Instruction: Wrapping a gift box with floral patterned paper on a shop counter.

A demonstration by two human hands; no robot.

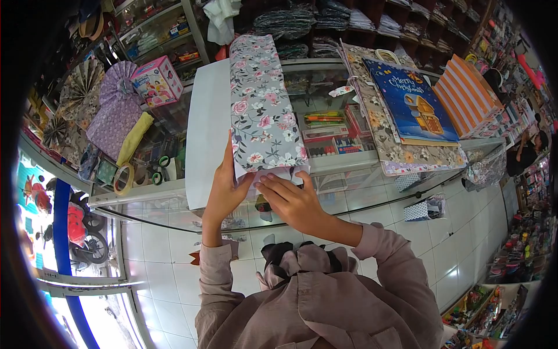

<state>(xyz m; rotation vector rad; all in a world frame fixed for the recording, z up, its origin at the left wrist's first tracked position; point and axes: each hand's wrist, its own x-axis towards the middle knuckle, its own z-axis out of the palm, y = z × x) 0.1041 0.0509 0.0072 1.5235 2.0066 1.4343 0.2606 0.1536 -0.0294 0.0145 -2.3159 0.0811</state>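
A long wrapped shape in grey floral wrapping paper (263, 109) lies across the glass counter, its white underside spread out to the left as a paper flap (209, 122). My left hand (229, 185) grips the near left corner, fingers along the side and thumb at the near edge. My right hand (290, 196) has its fingers over the white paper edge at the near end, the fingertips close to my left thumb. What is inside the paper is hidden.
Left on the glass counter (135, 196) are a tape roll (124, 178), scissors (160, 169), yellow cloth-like roll (134, 137), purple paper fan-topped gift (117, 109) and pink toy box (158, 81). At right lie stacked floral sheets (383, 152), a blue Christmas bag (412, 102) and an orange-striped bag (468, 100).
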